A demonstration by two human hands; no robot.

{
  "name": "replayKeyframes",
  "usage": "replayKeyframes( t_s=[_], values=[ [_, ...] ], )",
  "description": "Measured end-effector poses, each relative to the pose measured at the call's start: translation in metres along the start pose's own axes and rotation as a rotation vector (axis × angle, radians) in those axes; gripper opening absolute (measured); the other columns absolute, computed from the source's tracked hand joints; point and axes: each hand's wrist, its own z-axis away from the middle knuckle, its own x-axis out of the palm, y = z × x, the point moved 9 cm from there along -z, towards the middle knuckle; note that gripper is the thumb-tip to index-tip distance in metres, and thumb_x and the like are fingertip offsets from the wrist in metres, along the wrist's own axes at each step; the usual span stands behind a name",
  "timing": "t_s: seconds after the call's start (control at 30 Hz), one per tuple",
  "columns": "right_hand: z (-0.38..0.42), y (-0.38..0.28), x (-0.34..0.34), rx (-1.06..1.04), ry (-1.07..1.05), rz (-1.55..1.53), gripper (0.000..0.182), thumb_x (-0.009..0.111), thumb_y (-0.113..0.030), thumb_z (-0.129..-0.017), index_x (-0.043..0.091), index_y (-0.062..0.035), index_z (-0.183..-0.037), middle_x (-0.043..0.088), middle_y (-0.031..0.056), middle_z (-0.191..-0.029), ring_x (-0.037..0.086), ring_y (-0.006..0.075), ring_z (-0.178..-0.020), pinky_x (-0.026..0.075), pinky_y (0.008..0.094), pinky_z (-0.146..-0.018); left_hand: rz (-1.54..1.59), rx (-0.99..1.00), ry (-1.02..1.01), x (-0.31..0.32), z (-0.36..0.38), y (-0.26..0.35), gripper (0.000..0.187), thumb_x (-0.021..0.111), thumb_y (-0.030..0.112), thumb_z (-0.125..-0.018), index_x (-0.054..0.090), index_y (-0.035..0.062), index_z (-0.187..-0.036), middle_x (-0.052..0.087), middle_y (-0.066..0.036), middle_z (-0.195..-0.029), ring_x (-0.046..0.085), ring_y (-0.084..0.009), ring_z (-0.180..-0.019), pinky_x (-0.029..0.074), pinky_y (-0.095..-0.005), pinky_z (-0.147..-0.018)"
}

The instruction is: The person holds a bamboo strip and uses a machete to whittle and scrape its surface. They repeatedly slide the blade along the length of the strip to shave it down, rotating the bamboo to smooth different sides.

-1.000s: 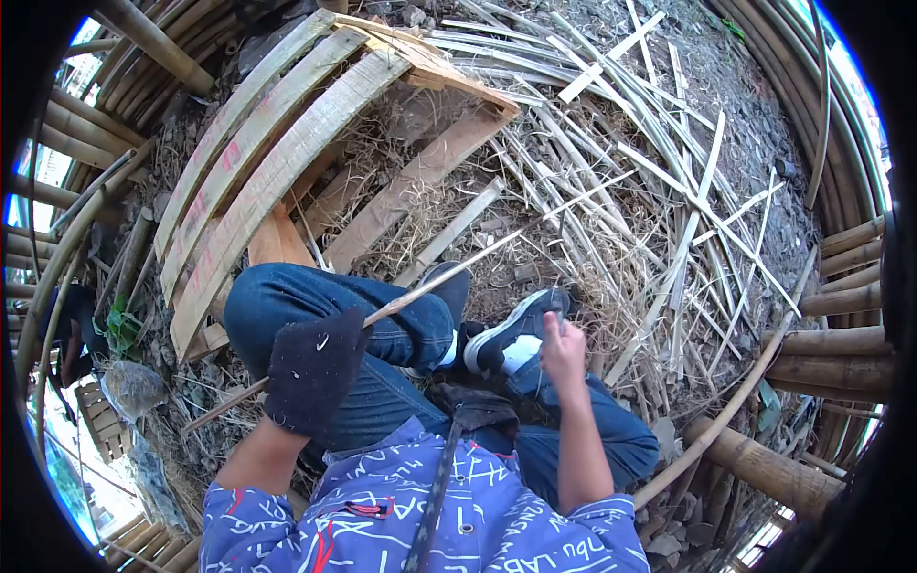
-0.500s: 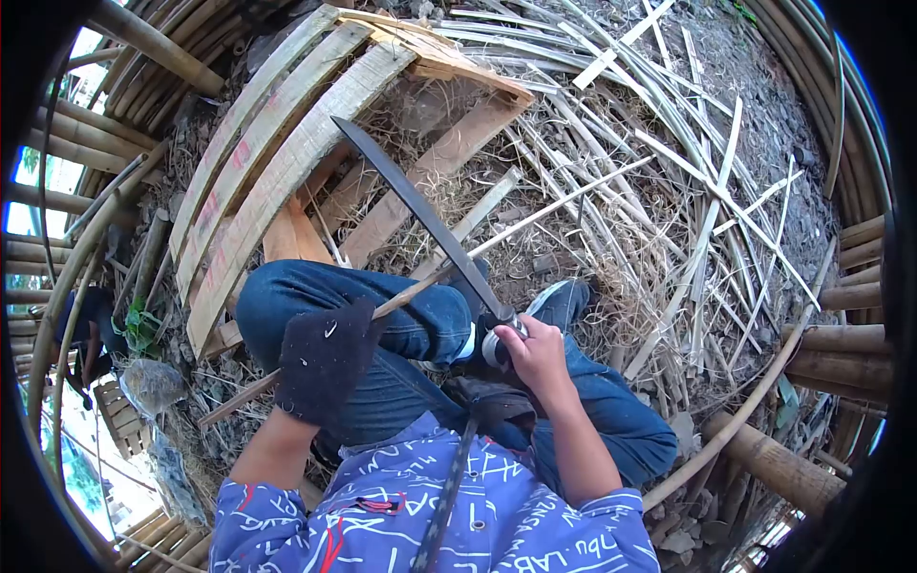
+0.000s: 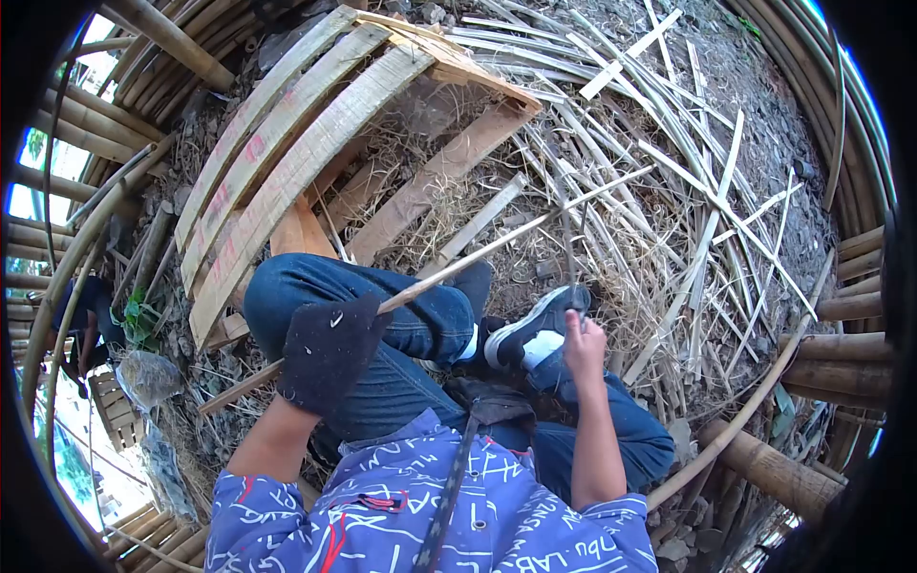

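Observation:
A black cloth mitt covers my left hand [image 3: 330, 349], which is closed around a long thin bamboo strip [image 3: 478, 255]. The strip slants across my legs, its far end up to the right and its near end poking out left of the mitt. In my right hand [image 3: 585, 353] is a machete [image 3: 568, 244], its dark blade seen almost edge-on and pointing away from me. Toward its tip the blade overlaps the strip in this view. The fist hides most of the handle. Below the blade rests my shoe [image 3: 540, 325].
A slatted wooden crate [image 3: 306, 153] lies tipped ahead on the left. Split bamboo strips [image 3: 712, 220] and curly shavings [image 3: 630, 244] litter the ground. Bamboo poles [image 3: 841, 353] stand along both sides. Another person [image 3: 88, 325] is at the far left.
My right hand has moved right and turned the machete from slanting left, broad side showing, to nearly edge-on and pointing forward. My left hand keeps its hold on the strip.

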Motion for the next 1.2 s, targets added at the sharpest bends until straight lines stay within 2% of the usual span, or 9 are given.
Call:
replayKeyframes(
  t_s=[0.17,0.27,0.43,0.5,0.6,0.77,0.83,1.1,1.2],
  values=[
    [0.011,-0.008,0.012,0.011,-0.046,-0.156,0.049,0.058,-0.042,-0.094,0.056,-0.0009,-0.068,0.051,0.0059,-0.052,0.046,0.0143,-0.047,0.038,0.035,-0.047,-0.011,0.005,-0.084,-0.001,-0.011,0.007,0.028,0.077,0.024,-0.077,0.062,0.0125,-0.098,0.057,-0.004,-0.064,0.057,-0.0242,-0.057,0.042,-0.0379,-0.055],
    [0.04,-0.063,0.048,-0.096,-0.23,-0.19,0.035,0.061,-0.033,-0.092,0.064,0.001,-0.084,0.058,0.009,-0.057,0.051,0.0152,-0.051,0.041,0.0343,-0.049,-0.014,-0.037,-0.197,0.01,-0.013,0.002,0.024,0.075,0.025,-0.078,0.063,0.0121,-0.095,0.057,-0.004,-0.062,0.057,-0.0242,-0.055,0.042,-0.0381,-0.055],
    [0.061,-0.124,0.081,-0.185,-0.431,-0.107,0.039,0.063,-0.039,-0.089,0.061,-0.0007,-0.084,0.057,0.0192,-0.059,0.058,0.0343,-0.055,0.043,0.0405,-0.052,-0.047,-0.066,-0.234,0.009,-0.019,0.001,0.021,0.074,0.026,-0.08,0.064,0.012,-0.092,0.056,-0.004,-0.059,0.057,-0.0244,-0.055,0.042,-0.0383,-0.055],
    [0.056,-0.119,0.083,-0.178,-0.45,-0.083,0.044,0.065,-0.044,-0.087,0.059,-0.0009,-0.078,0.058,0.0216,-0.062,0.06,0.0419,-0.061,0.045,0.0438,-0.054,0.085,-0.189,-0.456,0.026,-0.014,-0.01,0.022,0.074,0.026,-0.08,0.064,0.0122,-0.093,0.056,-0.004,-0.059,0.057,-0.0243,-0.055,0.042,-0.0385,-0.055],
    [0.031,-0.099,0.048,-0.244,-0.231,0.166,0.045,0.065,-0.046,-0.086,0.062,-0.0021,-0.078,0.06,0.0208,-0.062,0.061,0.0413,-0.062,0.045,0.045,-0.054,0.027,-0.068,-0.196,0.01,-0.014,-0.002,0.023,0.074,0.026,-0.079,0.064,0.012,-0.094,0.057,-0.005,-0.061,0.058,-0.0247,-0.056,0.043,-0.039,-0.056],
    [-0.004,-0.048,0.017,-0.187,-0.091,0.206,0.052,0.061,-0.05,-0.089,0.062,0.0006,-0.078,0.059,0.0201,-0.06,0.059,0.0385,-0.057,0.043,0.0443,-0.052,0.05,-0.145,-0.337,0.029,-0.01,-0.01,0.026,0.076,0.027,-0.078,0.063,0.0123,-0.095,0.059,-0.004,-0.065,0.06,-0.024,-0.059,0.044,-0.0387,-0.058],
    [0.009,-0.065,0.023,-0.12,-0.148,0.111,0.05,0.061,-0.046,-0.09,0.062,0.0017,-0.078,0.058,0.0202,-0.059,0.058,0.0369,-0.055,0.043,0.0426,-0.052,0.008,0.002,-0.072,0.006,-0.017,0.002,0.024,0.075,0.026,-0.078,0.063,0.0118,-0.093,0.058,-0.005,-0.061,0.059,-0.0246,-0.055,0.044,-0.0381,-0.055],
    [0.045,-0.116,0.057,-0.234,-0.31,0.159,0.041,0.067,-0.044,-0.085,0.065,-0.0025,-0.086,0.062,0.0215,-0.064,0.063,0.0416,-0.065,0.047,0.0465,-0.056,0.02,-0.111,-0.357,0.025,-0.013,-0.007,0.023,0.075,0.025,-0.078,0.063,0.0113,-0.092,0.057,-0.005,-0.059,0.059,-0.0247,-0.055,0.043,-0.0392,-0.054],
    [-0.007,-0.056,0.021,-0.033,-0.134,0.045,0.043,0.064,-0.044,-0.089,0.066,-0.0017,-0.079,0.06,0.0138,-0.057,0.057,0.0277,-0.049,0.043,0.0397,-0.05,0.012,-0.07,-0.184,0.013,-0.015,-0.003,0.021,0.074,0.025,-0.079,0.063,0.0108,-0.091,0.057,-0.006,-0.058,0.058,-0.026,-0.054,0.043,-0.04,-0.053]
  ],
)
